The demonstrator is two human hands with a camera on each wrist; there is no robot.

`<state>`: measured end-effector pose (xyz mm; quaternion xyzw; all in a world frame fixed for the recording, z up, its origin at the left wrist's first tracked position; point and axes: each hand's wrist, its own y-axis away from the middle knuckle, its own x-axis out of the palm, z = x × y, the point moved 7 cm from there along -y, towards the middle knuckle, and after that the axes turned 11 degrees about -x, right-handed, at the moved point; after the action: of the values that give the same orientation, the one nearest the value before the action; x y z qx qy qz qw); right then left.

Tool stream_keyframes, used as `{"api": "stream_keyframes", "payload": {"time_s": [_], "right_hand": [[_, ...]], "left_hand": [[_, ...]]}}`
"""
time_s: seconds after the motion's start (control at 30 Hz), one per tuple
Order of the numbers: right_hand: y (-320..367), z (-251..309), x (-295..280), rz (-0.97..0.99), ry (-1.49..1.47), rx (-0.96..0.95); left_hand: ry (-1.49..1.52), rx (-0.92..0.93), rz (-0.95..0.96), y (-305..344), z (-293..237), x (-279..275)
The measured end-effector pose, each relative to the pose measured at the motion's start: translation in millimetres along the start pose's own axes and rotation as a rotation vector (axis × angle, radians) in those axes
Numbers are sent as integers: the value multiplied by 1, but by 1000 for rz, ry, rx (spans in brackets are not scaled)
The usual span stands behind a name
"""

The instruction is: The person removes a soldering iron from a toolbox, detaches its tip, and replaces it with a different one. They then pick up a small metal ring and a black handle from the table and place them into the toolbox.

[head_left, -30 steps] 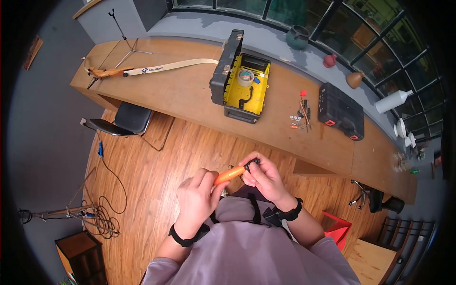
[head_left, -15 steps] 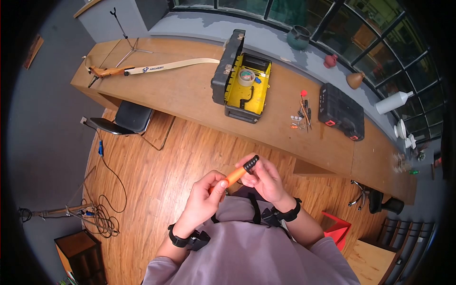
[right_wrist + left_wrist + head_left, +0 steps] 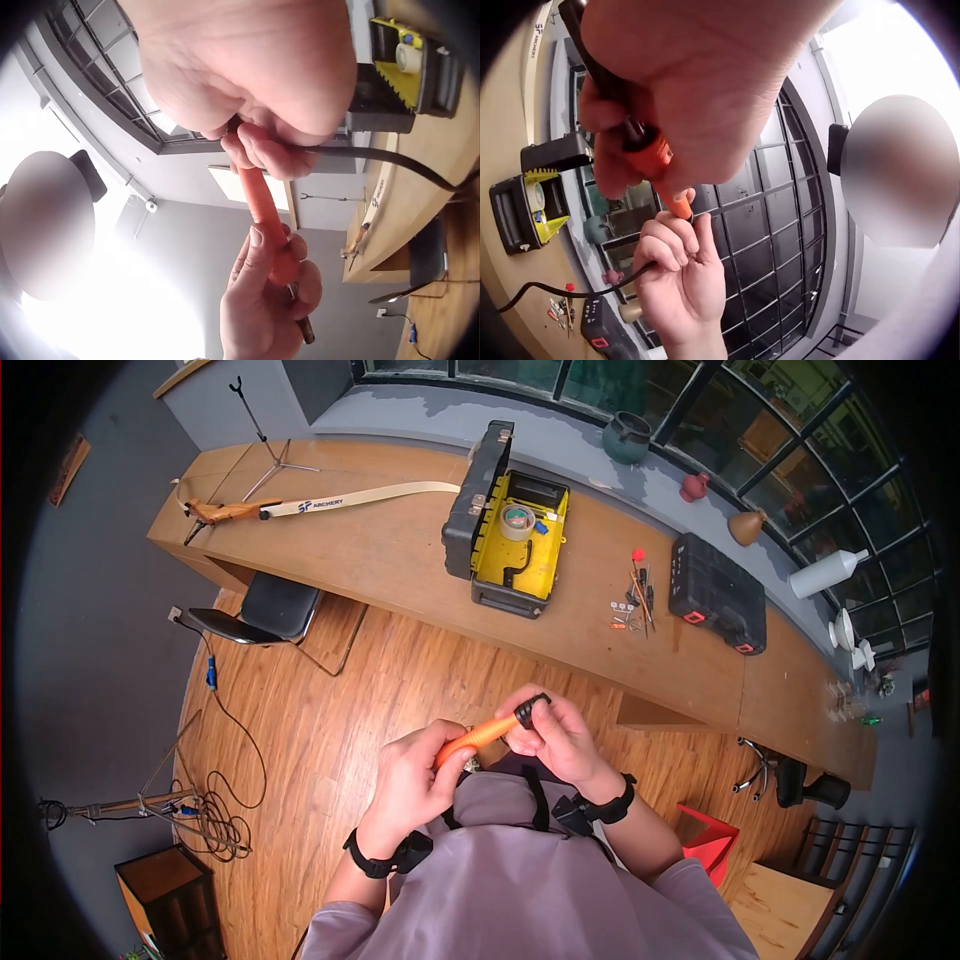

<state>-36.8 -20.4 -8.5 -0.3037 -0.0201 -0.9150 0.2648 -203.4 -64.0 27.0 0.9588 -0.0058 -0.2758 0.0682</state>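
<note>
My left hand (image 3: 408,775) grips the orange handle of a soldering iron (image 3: 478,737), held in front of my body. At the other end, my right hand (image 3: 565,742) pinches the black ribbed cable sleeve (image 3: 527,713) between thumb and fingers. In the right wrist view a dark cable (image 3: 390,154) runs out from the right fingers, while the metal barrel (image 3: 307,330) sticks out below the left hand. That same barrel (image 3: 585,45) crosses the left palm in the left wrist view.
Along the wooden table (image 3: 380,565) stand an opened black and yellow toolbox (image 3: 478,515) with a tape roll (image 3: 516,522) inside, a bow (image 3: 340,502), a thin stand (image 3: 265,445), small tools (image 3: 642,595) and a closed black case (image 3: 715,590). A chair (image 3: 280,605) sits at the left.
Half a second ago the right fingers were looser and the ribbed sleeve showed bare; now they pinch it again. The iron has tilted flatter, and the left hand has shifted slightly left.
</note>
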Motion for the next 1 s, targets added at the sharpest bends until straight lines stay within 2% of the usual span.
{"api": "stream_keyframes", "payload": {"time_s": [0.13,0.2,0.23,0.3,0.33,0.4,0.43,0.5,0.53,0.6,0.67,0.73,0.77,0.83,0.97,1.0], "right_hand": [[3,-1,5,52,41,6],[5,-4,6,29,56,22],[5,-5,6,28,56,22],[4,-6,0,-62,39,20],[6,-9,-1,-65,37,19],[5,-9,-5,-82,-20,-14],[6,-10,-4,-83,-20,-14],[7,-10,-6,-158,-65,0],[8,-9,-6,-161,-63,-2],[6,-7,-3,-148,-156,-14],[6,-4,0,-105,-99,-29],[5,-2,5,-59,-40,-44],[5,-2,6,-60,-15,-39],[5,-2,6,-56,12,-34],[7,-11,-4,-114,55,-22],[8,-13,-8,-150,57,-10]], "left_hand": [[46,-14,146,-3,15,6],[175,-124,292,-4,20,9],[175,-124,292,-2,15,8],[136,-68,145,0,-3,-1],[134,-69,148,1,-2,1],[-105,126,-91,1,-10,-6],[-104,127,-90,1,-8,-3],[-393,317,-333,10,-18,-5],[-474,344,-422,13,-22,-4],[-481,380,-444,16,-28,-5],[-488,414,-469,19,-29,-4],[-153,227,-260,12,-8,3],[-153,227,-262,16,-7,4],[144,-183,80,13,20,20],[185,-286,201,8,15,14],[50,-114,38,6,-1,1]]}}
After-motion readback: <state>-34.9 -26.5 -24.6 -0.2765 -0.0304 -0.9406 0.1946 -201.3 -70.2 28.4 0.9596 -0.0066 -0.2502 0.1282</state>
